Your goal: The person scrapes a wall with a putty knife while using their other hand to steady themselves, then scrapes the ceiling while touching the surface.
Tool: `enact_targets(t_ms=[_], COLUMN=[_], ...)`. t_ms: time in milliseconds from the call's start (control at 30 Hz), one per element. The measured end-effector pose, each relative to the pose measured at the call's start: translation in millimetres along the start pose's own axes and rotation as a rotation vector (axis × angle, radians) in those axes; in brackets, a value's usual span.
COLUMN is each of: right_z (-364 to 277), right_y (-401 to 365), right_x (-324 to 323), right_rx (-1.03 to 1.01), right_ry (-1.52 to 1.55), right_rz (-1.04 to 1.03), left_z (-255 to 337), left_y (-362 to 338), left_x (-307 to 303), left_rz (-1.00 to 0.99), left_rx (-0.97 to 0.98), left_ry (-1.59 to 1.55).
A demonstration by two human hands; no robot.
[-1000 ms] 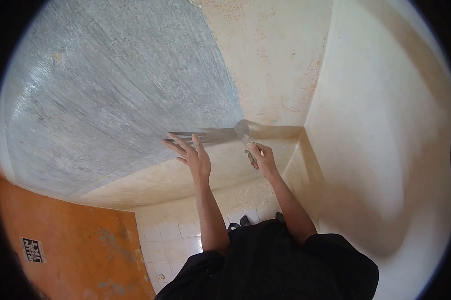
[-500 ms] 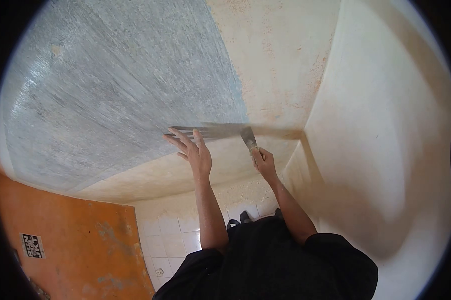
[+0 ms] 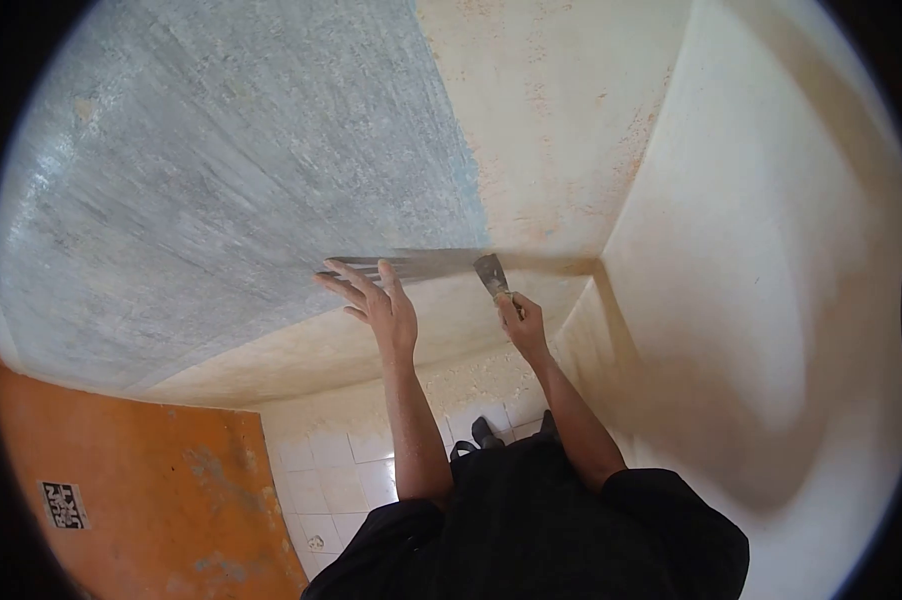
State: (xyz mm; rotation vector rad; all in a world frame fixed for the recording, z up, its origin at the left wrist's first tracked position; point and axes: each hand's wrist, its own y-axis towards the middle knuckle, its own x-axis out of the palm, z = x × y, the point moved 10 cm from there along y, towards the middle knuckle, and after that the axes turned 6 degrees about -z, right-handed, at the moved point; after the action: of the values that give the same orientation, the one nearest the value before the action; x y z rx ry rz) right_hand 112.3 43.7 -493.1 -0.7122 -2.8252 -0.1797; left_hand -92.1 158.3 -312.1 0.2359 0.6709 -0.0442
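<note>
My right hand [image 3: 522,322] is wrapped around the handle of a putty knife [image 3: 490,272], its wide dark blade angled up toward the wall. The blade lies near the lower corner of a grey-blue patch [image 3: 271,150] on the cream wall [image 3: 561,120]. To the left, my left hand [image 3: 380,303] is raised with fingers spread, holding nothing. Its fingertips overlap the lower edge of the patch, where their shadows fall. Streaky scratch lines run across the patch.
At right, a pale side wall [image 3: 741,250] meets the cream wall in a corner. An orange surface [image 3: 151,470] with a black-and-white sticker [image 3: 64,505] stands at lower left. White floor tiles [image 3: 341,490] lie below, with a dark shoe [image 3: 486,432] on them.
Both hands and the putty knife appear slightly farther left. The whole view has shifted a little, and more of the dark shoe shows.
</note>
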Motion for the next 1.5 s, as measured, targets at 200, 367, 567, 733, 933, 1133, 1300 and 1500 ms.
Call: enact_targets(t_ms=[200, 367, 567, 733, 933, 1133, 1300, 1500], right_z=[5, 7, 5, 25, 19, 23, 23, -14], right_y=[4, 10, 9, 4, 0, 3, -2, 8], right_x=[0, -5, 6, -12, -4, -8, -6, 3], right_rx=[-0.003, -0.024, 0.04, 0.012, 0.018, 0.008, 0.032, -0.02], right_ry=[-0.014, -0.067, 0.02, -0.026, -0.018, -0.013, -0.03, -0.081], right_rz=[0.01, -0.014, -0.037, 0.004, 0.002, 0.025, 0.015, -0.002], left_z=[-4, -3, -3, -3, 1, -1, -4, -2], left_y=[3, 2, 2, 1, -1, 1, -2, -4], left_x=[4, 2, 2, 2, -1, 1, 2, -1], left_rz=[0.037, 0.026, 0.027, 0.009, -0.035, -0.048, -0.047, -0.061], left_rx=[-0.01, -0.024, -0.003, 0.011, 0.007, 0.006, 0.007, 0.002], left_ry=[0.045, 0.034, 0.031, 0.029, 0.003, 0.011, 0.007, -0.001])
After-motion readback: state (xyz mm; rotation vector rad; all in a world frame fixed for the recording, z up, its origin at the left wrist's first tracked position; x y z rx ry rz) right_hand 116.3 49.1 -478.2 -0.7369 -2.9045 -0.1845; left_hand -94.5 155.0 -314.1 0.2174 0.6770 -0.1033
